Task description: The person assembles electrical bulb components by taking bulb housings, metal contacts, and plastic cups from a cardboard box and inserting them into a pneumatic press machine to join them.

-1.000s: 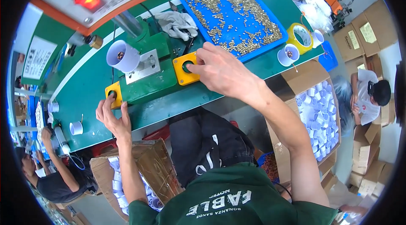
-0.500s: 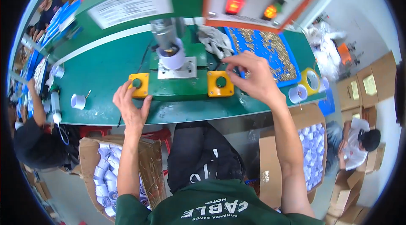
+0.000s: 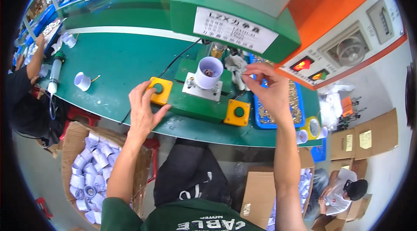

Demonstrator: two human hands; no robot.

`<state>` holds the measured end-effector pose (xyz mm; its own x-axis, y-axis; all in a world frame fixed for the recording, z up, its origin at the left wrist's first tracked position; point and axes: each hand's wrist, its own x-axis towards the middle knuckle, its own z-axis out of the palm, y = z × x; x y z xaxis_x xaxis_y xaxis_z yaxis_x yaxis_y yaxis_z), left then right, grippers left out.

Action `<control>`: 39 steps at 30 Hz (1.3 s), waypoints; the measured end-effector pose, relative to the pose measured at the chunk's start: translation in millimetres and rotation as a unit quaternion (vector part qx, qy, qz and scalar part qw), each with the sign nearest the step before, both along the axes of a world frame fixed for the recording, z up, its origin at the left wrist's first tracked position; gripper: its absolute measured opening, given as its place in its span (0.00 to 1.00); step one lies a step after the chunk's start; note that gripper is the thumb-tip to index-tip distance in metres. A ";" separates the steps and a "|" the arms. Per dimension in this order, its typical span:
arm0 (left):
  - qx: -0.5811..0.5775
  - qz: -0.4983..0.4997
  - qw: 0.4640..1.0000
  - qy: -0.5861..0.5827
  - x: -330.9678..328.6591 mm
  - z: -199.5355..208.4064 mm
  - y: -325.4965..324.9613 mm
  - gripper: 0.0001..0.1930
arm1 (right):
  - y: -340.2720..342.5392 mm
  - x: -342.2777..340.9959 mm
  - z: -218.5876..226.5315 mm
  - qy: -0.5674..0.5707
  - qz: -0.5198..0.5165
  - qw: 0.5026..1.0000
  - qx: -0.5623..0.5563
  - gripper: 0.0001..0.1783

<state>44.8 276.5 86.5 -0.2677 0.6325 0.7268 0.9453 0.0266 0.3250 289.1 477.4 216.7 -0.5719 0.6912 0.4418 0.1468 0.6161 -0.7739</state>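
Observation:
A white plastic cup point(image 3: 203, 79) stands upright on the metal plate point(image 3: 191, 88) of a green press point(image 3: 236, 22); some dark metal shows in its bottom. My left hand point(image 3: 145, 111) is open, its fingertips at the edge of the left yellow button box point(image 3: 165, 94) and its thumb spread. Over the near side of a blue tray of small brass parts point(image 3: 294, 100), my right hand point(image 3: 271, 92) is raised with thumb and forefinger pinched together. Whatever lies between them is too small to make out. Below it sits the right yellow button box point(image 3: 236, 112).
A grey glove point(image 3: 236, 68) lies behind the cup. Another white cup point(image 3: 82, 81) stands on the left of the green table point(image 3: 117, 66). Cardboard boxes of white cups point(image 3: 89, 170) flank my legs. Yellow tape point(image 3: 312, 127) lies at the right edge. Other people sit on both sides.
The press head has lifted out of the white cup. My view has shifted, showing more of the orange control box. My right hand stays pinched; the left stays by its button box.

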 end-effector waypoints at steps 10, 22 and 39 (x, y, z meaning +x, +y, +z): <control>-0.009 -0.005 0.999 -0.050 0.8 1.5 -1.9 0.34 | -8.9 -49.1 38.0 -0.184 0.025 0.982 0.014 0.09; -0.004 -0.018 0.999 -0.051 0.8 3.0 -0.4 0.33 | -7.7 -76.2 57.4 -0.322 0.065 0.944 0.020 0.20; 0.042 -0.031 0.998 0.045 1.8 6.0 3.3 0.25 | -67.4 45.7 -89.1 -0.136 -0.087 0.934 0.319 0.18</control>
<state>46.6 279.8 92.4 -0.1606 0.5816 0.7975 0.9699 -0.0569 0.2368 334.8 410.0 127.6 -0.6268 0.4297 0.6499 0.4257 0.8875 -0.1763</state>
